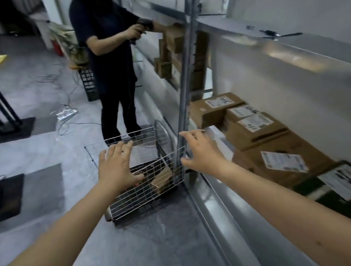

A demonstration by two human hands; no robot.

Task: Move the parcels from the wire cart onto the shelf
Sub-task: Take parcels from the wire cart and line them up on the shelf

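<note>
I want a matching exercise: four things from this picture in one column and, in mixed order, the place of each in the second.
1. small parcel
2. power strip
3. dark device
4. black box

a. on the shelf
b. in the standing person's hands
c. inside the cart
d. on the floor

Pairs: 1-c, 2-d, 3-b, 4-a
</note>
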